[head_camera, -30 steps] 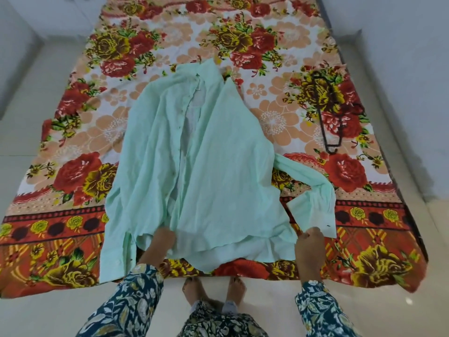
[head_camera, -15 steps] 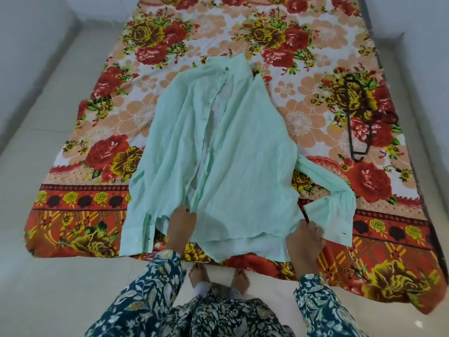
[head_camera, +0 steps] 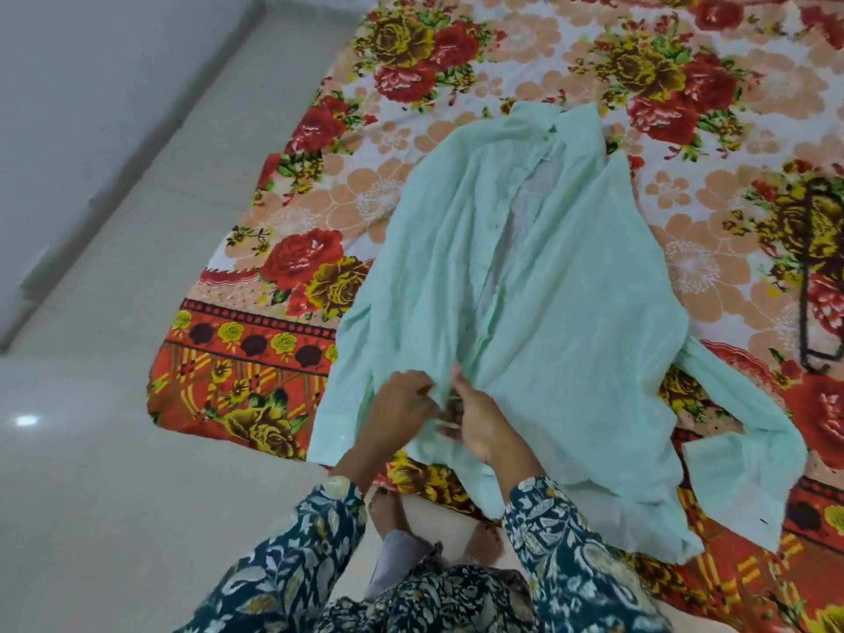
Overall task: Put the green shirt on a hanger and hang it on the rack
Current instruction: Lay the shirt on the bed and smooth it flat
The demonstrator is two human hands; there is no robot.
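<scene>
1. Pale tiled floor, plain grey wall along the person's left. A floral sheet in red, yellow & peach is spread flat on the floor.
2. Green shirt lies on the sheet, front side up. Its collar is at the far end and the hem is nearest the person. Front is unbuttoned, w/ a narrow gap running down the middle.
3. Shirt sleeve on the person's right trails out over the sheet, its cuff near the sheet's front border. The other sleeve is folded down along the shirt's left edge.
4. Left hand is at the low end of the front opening, fingers curled in & pinching the fabric edge there.
5. Right hand is just beside it, nearly touching, thumb up, fingers closed on the opposite front edge. Some blur here, so the exact grip isn't sharp.
6. Black hanger lies flat on the sheet, well apart from the shirt body, at the person's far right. It is partly cut by the frame edge and neither hand is on it.
7. Both arms are in dark-blue floral sleeves. Bare feet stand on the tile at the sheet's front edge, right under the shirt hem.
</scene>
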